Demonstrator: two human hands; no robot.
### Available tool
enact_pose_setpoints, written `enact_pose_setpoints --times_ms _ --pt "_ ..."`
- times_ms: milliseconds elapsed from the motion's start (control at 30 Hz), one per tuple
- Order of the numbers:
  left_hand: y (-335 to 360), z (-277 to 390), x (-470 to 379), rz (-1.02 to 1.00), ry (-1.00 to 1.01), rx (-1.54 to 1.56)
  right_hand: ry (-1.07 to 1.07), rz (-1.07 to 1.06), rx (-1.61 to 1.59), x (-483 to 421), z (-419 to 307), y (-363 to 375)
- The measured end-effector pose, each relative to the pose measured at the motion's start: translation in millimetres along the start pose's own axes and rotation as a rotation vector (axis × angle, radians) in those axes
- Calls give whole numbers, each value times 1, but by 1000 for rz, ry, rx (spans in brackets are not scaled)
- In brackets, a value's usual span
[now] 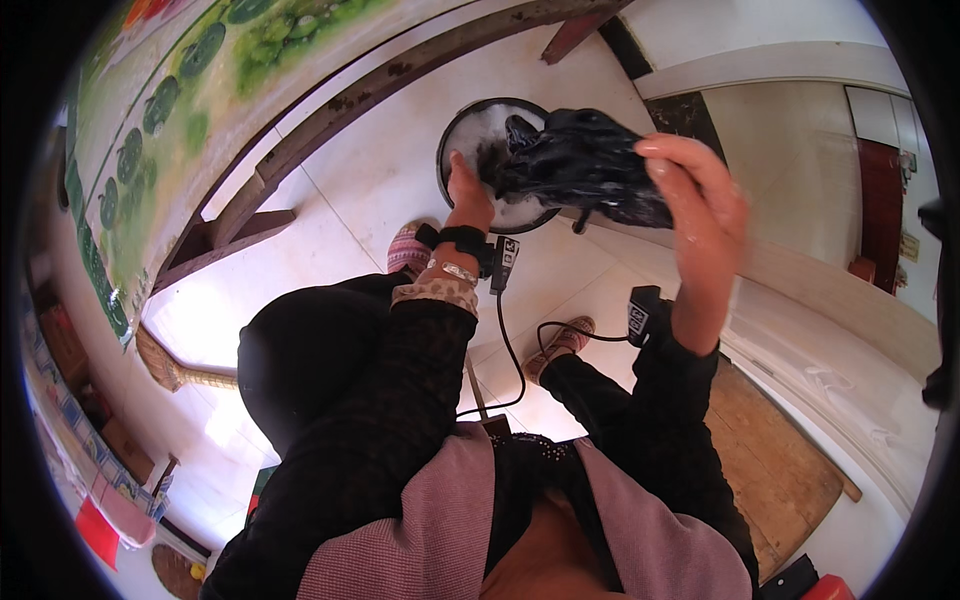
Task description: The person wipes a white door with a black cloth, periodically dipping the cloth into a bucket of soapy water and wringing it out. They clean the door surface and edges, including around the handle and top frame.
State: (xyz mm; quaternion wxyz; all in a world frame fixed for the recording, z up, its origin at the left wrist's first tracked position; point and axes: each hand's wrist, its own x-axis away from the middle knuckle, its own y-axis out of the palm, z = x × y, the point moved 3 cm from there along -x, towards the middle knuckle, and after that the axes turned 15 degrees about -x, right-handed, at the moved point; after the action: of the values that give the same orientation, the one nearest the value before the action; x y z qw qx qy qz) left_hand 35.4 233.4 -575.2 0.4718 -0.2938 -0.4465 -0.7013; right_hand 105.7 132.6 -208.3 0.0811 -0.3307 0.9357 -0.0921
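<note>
A round, dark-rimmed basin [534,222] of sudsy water stands on the floor. My right hand [697,195] is raised at its right side, fingers pinching the edge of a wet black cloth [592,161] that stretches over the basin. My left hand [470,189] is at the basin's lower left, thumb upright; its fingers are partly hidden and no cloth shows clearly in its grasp. A strapped device with a cable sits on each wrist, and a bracelet is on the left one.
A table with a patterned cover [165,105] and a wooden crossbar stands at the upper left. A broom [161,360] lies at the left. At the right are a glass-like sliding door [780,150] and a low wooden board [772,457]. My slippered feet stand below the basin.
</note>
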Motion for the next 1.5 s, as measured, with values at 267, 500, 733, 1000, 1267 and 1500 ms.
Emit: enact_pose_setpoints --times_ms 267,500,733,1000,1267,1500 --pt "20 25 28 -34 -61 -28 148 -293 257 5 219 63" --pt "25 26 27 97 -149 -292 349 -398 637 13 330 84" --pt "9 38 49 -294 532 -995 322 -318 -55 -9 187 46" --pt "21 73 88 -372 1098 -1482 156 -115 -406 -5 69 -9" --pt "62 120 160 -612 207 -708 401 182 -391 25 137 -7" --pt "98 124 217 -493 -132 -575 682 114 -998 57 130 6"
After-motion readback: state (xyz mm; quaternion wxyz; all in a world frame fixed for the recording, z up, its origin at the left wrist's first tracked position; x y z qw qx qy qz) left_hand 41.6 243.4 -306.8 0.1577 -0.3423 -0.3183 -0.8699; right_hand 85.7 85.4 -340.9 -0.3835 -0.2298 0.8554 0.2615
